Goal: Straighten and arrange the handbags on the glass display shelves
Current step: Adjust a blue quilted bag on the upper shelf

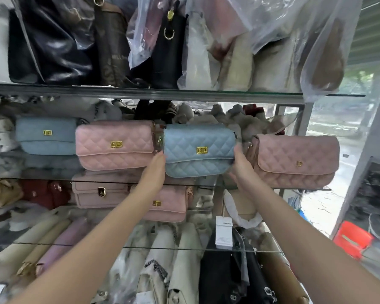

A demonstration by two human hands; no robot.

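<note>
A blue quilted handbag (199, 150) with a gold clasp stands upright on the middle glass shelf (31, 178). My left hand (155, 166) grips its left end and my right hand (241, 164) grips its right end. A pink quilted handbag (115, 144) stands right beside it on the left, and a second blue handbag (45, 136) stands further left. To the right a dusty pink quilted handbag (296, 161) leans at a slight tilt near the shelf's end. The fingers of both hands are hidden behind the blue bag.
The top shelf (140, 93) carries dark and plastic-wrapped bags (53, 47). Under the middle shelf stand two more pink bags (97, 191) and a dark red one (44, 191). Lower down lie several cream, lilac and black bags and a white tag (223, 232). A metal post (305, 121) ends the shelves at right.
</note>
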